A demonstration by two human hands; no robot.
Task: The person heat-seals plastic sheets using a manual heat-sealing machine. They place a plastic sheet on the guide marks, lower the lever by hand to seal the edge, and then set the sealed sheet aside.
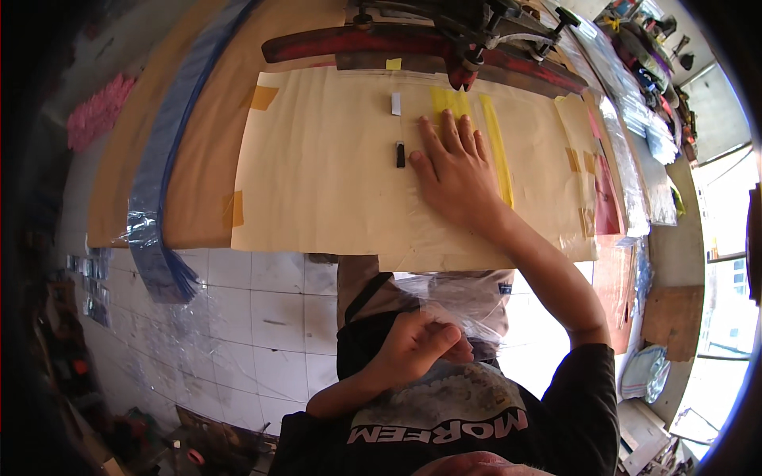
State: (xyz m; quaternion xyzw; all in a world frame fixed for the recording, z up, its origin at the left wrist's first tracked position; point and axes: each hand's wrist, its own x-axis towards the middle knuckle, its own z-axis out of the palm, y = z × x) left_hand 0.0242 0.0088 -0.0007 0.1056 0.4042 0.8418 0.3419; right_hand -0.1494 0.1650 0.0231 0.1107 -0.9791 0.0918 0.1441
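Note:
My right hand (456, 170) lies flat on the tan paper sheet (317, 174) covering the worktable, fingers spread and pointing away from me. Its fingertips reach a yellow tape strip (451, 99); a longer yellow strip (498, 151) runs just to its right. Left of the thumb are a small black piece (400, 155) and a small white piece (396, 104). Close to my body, my left hand (417, 345) is closed on crumpled clear plastic film (460, 305), which stretches toward the table's near edge. The fingertips are partly hidden.
A metal device with a long red bar (349, 44) and screw knobs spans the table's far side. Blue-tinted plastic sheets (155, 174) hang over the left edge. More clear plastic (635, 111) lies at the right. A pink bundle (99, 111) sits far left.

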